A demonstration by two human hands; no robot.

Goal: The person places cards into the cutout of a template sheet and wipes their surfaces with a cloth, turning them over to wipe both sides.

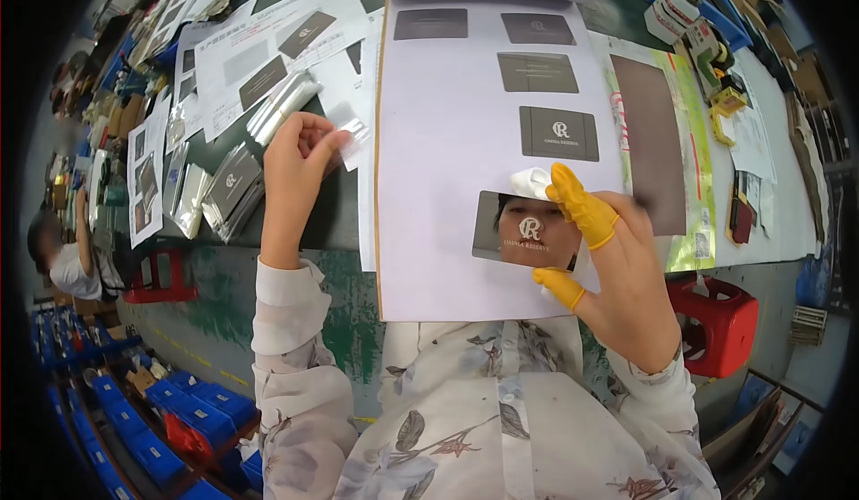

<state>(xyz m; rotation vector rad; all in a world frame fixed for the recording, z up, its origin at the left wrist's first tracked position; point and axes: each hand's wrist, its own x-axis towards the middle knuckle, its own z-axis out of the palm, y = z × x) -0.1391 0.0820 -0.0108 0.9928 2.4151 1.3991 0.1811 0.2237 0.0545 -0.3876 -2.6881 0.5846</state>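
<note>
My right hand (pixel 604 241), with yellow finger cots on its fingertips, grips a shiny dark card (pixel 488 227) by its right side over the lower part of a large white sheet (pixel 447 160). A white cloth (pixel 530 182) is pinched in the same fingers at the card's top edge. More dark cards, one of them a logo card (pixel 559 133), lie on the sheet. To the left, my left hand (pixel 304 156) pinches a clear plastic sleeve (pixel 354 139) between thumb and fingers, beside a bundle of clear sleeves (pixel 284 106).
Packed cards (pixel 234 182) and printed papers (pixel 268 39) lie at the left. A brown sheet on green-edged packaging (pixel 702 169) is at the right. Red stools (pixel 720 321) stand below the table; blue bins (pixel 197 411) fill the lower left. Another person sits at the far left.
</note>
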